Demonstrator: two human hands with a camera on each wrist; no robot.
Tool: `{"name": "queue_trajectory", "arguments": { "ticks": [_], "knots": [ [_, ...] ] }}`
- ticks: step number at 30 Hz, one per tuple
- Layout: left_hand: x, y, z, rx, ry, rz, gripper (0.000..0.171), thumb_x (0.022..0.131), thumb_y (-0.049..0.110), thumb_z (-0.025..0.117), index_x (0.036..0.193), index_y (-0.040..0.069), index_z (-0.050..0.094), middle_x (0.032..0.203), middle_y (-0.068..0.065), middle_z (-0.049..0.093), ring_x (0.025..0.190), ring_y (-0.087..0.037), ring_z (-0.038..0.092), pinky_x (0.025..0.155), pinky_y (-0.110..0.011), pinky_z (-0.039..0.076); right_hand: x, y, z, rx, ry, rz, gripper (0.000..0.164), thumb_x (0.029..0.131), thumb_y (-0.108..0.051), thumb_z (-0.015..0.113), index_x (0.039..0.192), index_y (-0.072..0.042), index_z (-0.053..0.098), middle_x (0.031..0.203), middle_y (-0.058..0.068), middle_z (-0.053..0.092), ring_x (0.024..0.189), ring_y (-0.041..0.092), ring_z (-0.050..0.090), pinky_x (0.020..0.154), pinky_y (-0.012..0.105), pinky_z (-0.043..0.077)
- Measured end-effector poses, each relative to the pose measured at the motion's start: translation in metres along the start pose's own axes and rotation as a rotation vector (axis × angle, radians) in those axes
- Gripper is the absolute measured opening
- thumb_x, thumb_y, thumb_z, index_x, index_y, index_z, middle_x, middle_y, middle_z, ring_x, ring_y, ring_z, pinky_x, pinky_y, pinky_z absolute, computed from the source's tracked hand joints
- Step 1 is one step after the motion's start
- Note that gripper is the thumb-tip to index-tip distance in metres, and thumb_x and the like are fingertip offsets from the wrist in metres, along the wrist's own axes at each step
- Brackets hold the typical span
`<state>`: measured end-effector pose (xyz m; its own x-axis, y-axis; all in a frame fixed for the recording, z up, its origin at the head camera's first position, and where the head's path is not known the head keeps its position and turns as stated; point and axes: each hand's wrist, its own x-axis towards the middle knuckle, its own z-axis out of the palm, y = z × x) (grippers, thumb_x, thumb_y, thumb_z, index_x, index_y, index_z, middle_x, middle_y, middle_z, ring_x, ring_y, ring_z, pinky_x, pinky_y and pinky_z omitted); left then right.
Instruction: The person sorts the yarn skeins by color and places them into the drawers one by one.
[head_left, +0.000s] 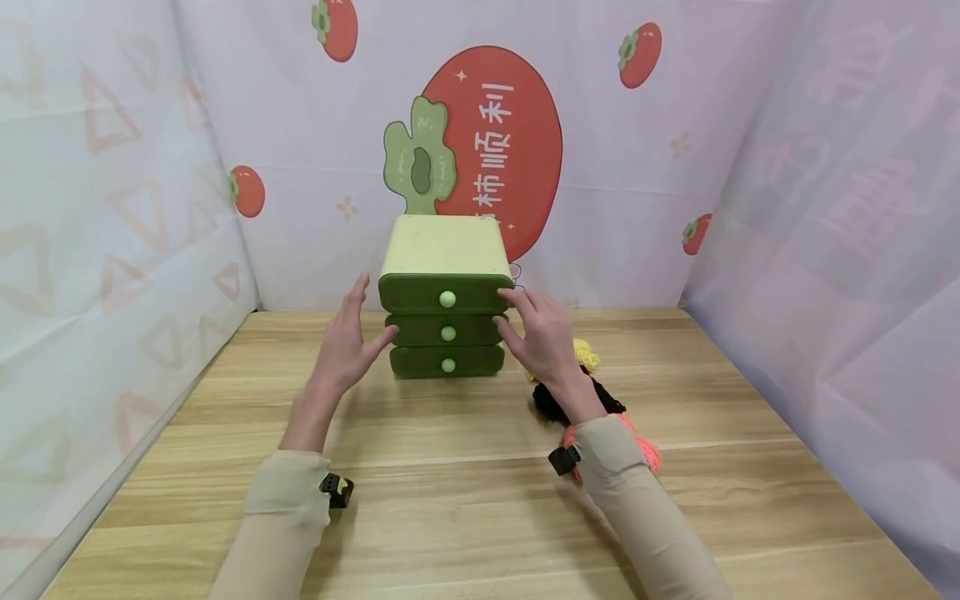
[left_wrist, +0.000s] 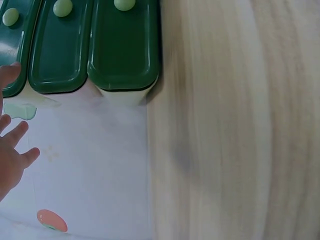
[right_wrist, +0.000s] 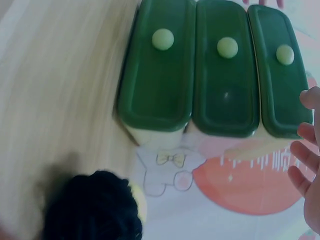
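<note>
A small drawer unit with a cream body [head_left: 450,244] and three stacked dark green drawers, each with a round pale green knob, stands toward the back of the table. All its drawers appear closed. My left hand [head_left: 347,346] is beside its left side, fingers extended and thumb toward the middle drawer [head_left: 416,331]. At the right side, my right hand [head_left: 546,333] has its fingertips by the edge of the top drawer [head_left: 405,293]; whether they touch it I cannot tell. Neither hand holds anything. In the right wrist view, only part of the right hand [right_wrist: 311,160] shows.
Right of the unit lie bundles of yarn: yellow [head_left: 585,355], black [head_left: 553,404] and coral pink [head_left: 647,452], partly covered by my right forearm. The wooden table [head_left: 442,517] is bounded by a printed cloth [head_left: 615,208] at the back and sides.
</note>
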<state>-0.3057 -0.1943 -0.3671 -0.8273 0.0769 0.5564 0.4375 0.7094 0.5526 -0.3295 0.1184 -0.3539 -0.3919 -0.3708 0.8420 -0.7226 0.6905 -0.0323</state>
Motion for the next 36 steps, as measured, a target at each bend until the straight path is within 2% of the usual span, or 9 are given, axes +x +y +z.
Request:
{"name": "queue_trajectory", "arguments": {
  "ticks": [6, 13, 17, 21, 28, 32, 36],
  "knots": [
    [0.012, 0.006, 0.002, -0.082, -0.015, 0.025, 0.095, 0.092, 0.026, 0.072, 0.161, 0.021, 0.007, 0.165, -0.008, 0.023, 0.144, -0.038, 0.037, 0.112, -0.068, 0.031, 0.012, -0.012, 0.005, 0.023, -0.048, -0.027, 0.036, 0.093, -0.020, 0.070, 0.126, -0.008, 0.063, 0.090, 0.008, 0.065, 0.057, 0.018, 0.054, 0.052, 0.029, 0.046],
    [0.022, 0.013, 0.000, -0.097, -0.044, 0.021, 0.091, 0.094, 0.029, 0.070, 0.161, 0.022, 0.010, 0.166, -0.005, 0.022, 0.146, -0.034, 0.034, 0.115, -0.065, 0.030, 0.024, -0.025, 0.009, 0.020, -0.093, -0.044, 0.037, 0.095, -0.024, 0.068, 0.130, -0.012, 0.063, 0.092, 0.004, 0.066, 0.048, 0.012, 0.046, 0.041, 0.026, 0.035],
    [0.025, 0.015, 0.000, -0.093, -0.062, 0.008, 0.090, 0.094, 0.030, 0.070, 0.161, 0.024, 0.010, 0.165, -0.006, 0.024, 0.146, -0.035, 0.034, 0.114, -0.064, 0.031, 0.030, -0.029, 0.012, 0.019, -0.124, -0.048, 0.038, 0.095, -0.024, 0.067, 0.131, -0.014, 0.061, 0.092, 0.004, 0.067, 0.047, 0.012, 0.045, 0.040, 0.025, 0.035],
    [0.025, 0.014, -0.001, -0.107, -0.069, 0.005, 0.091, 0.093, 0.028, 0.071, 0.161, 0.022, 0.011, 0.164, -0.009, 0.025, 0.145, -0.036, 0.035, 0.114, -0.064, 0.032, 0.035, -0.032, 0.015, 0.015, -0.142, -0.054, 0.038, 0.096, -0.026, 0.066, 0.132, -0.015, 0.061, 0.090, 0.003, 0.067, 0.048, 0.011, 0.046, 0.040, 0.024, 0.036],
    [0.024, 0.011, 0.001, -0.110, -0.039, 0.051, 0.088, 0.092, 0.021, 0.072, 0.160, 0.015, 0.017, 0.162, -0.012, 0.025, 0.140, -0.035, 0.039, 0.116, -0.057, 0.034, 0.040, -0.034, 0.023, 0.020, -0.152, -0.064, 0.038, 0.095, -0.026, 0.068, 0.131, -0.015, 0.061, 0.089, 0.003, 0.067, 0.046, 0.011, 0.043, 0.039, 0.024, 0.033],
    [0.022, 0.012, 0.003, -0.153, -0.022, 0.059, 0.085, 0.090, 0.016, 0.074, 0.159, 0.012, 0.023, 0.162, -0.013, 0.024, 0.137, -0.035, 0.041, 0.110, -0.057, 0.040, 0.041, -0.035, 0.029, 0.008, -0.176, -0.059, 0.038, 0.095, -0.026, 0.068, 0.132, -0.016, 0.061, 0.088, 0.001, 0.066, 0.048, 0.011, 0.045, 0.040, 0.023, 0.034],
    [0.020, 0.012, 0.006, -0.189, -0.007, 0.051, 0.084, 0.090, 0.015, 0.074, 0.158, 0.014, 0.024, 0.162, -0.011, 0.024, 0.137, -0.035, 0.042, 0.103, -0.058, 0.046, 0.040, -0.035, 0.033, 0.005, -0.190, -0.042, 0.036, 0.095, -0.025, 0.068, 0.130, -0.018, 0.063, 0.089, 0.000, 0.065, 0.051, 0.012, 0.050, 0.041, 0.025, 0.037]
  ]
}}
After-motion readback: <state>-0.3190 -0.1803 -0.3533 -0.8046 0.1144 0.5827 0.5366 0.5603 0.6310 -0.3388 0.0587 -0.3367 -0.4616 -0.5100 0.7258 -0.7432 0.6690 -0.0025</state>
